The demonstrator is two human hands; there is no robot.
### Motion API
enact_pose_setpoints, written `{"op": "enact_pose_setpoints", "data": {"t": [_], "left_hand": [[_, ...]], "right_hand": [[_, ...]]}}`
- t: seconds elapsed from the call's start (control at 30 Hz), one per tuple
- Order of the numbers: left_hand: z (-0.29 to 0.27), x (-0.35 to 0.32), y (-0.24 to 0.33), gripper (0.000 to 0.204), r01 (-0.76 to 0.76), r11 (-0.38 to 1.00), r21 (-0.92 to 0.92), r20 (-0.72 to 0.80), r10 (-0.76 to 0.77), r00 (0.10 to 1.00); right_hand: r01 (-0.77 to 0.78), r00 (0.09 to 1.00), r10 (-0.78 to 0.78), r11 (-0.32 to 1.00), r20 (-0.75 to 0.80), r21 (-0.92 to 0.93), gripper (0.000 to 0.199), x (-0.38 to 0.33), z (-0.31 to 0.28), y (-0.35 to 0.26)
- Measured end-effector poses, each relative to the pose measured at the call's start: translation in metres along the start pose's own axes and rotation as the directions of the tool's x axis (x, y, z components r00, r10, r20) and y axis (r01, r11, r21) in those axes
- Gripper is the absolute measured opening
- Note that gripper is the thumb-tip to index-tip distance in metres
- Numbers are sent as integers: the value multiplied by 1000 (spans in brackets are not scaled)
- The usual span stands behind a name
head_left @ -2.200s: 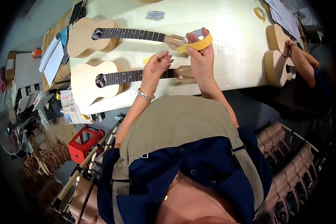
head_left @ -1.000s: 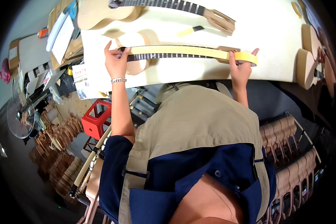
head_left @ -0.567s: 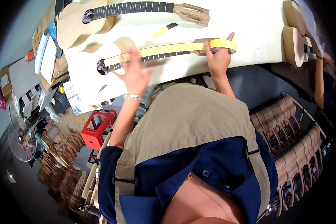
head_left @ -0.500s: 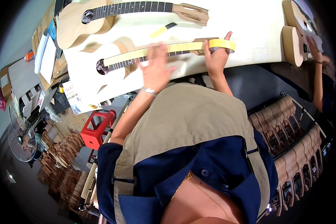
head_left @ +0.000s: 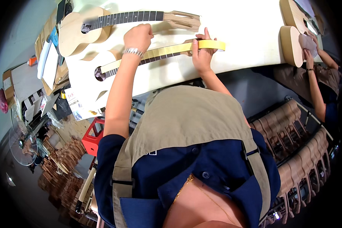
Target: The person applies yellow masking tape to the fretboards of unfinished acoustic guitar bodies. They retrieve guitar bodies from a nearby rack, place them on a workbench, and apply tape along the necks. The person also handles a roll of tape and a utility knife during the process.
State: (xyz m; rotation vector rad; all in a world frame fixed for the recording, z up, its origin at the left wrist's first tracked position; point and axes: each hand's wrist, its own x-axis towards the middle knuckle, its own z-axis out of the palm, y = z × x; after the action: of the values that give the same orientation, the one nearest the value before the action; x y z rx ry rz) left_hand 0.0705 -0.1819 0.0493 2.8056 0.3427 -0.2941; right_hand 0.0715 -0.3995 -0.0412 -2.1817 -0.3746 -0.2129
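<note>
My right hand grips a roll of yellow tape by the head of the nearer unfinished ukulele. From the roll a yellow tape strip runs along the dark fretboard to the sound hole, which is stuffed with crumpled material. My left hand is closed in a fist above the strip, between the two instruments. Whatever it holds is hidden by the hand. Beyond it lies a second ukulele with its dark fretboard bare of tape.
Pale wooden instrument bodies stand at the table's right end, where another person's hands hold a cloth-like piece. Racks of brown necks are behind me on the right. Left are papers, a red stool and a fan.
My left hand has gone from the taped fretboard away from me and left, closing up. The yellow-and-black tool that lay between the ukuleles no longer shows. My right hand keeps the tape roll.
</note>
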Motion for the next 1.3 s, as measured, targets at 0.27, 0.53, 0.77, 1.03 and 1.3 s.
{"op": "enact_pose_setpoints", "data": {"t": [0.27, 0.53, 0.77, 1.03, 1.3], "left_hand": [[55, -86, 52, 63, 99, 477, -873, 25, -159, 987], [55, -80, 62, 53, 164, 520, -838, 61, -210, 976], [74, -84, 49, 51, -66, 675, -735, -203, -127, 971], [58, -116, 42, 43, -83, 386, -919, -154, -157, 976], [49, -127, 1, 15, -29, 202, -979, -105, -380, 919]], "right_hand": [[33, 998, -34, 999, 54, 27, 50, 4, -4, 0], [49, 998, -50, 999, 33, 23, 38, 5, -6, 0], [594, 762, -647, 693, -10, 408, 24, -14, -18, -44], [-307, 949, 181, 352, 258, 884, 36, 3, -37, -69], [-136, 677, 175, -925, 715, 355, 40, 13, -72, -45]]}}
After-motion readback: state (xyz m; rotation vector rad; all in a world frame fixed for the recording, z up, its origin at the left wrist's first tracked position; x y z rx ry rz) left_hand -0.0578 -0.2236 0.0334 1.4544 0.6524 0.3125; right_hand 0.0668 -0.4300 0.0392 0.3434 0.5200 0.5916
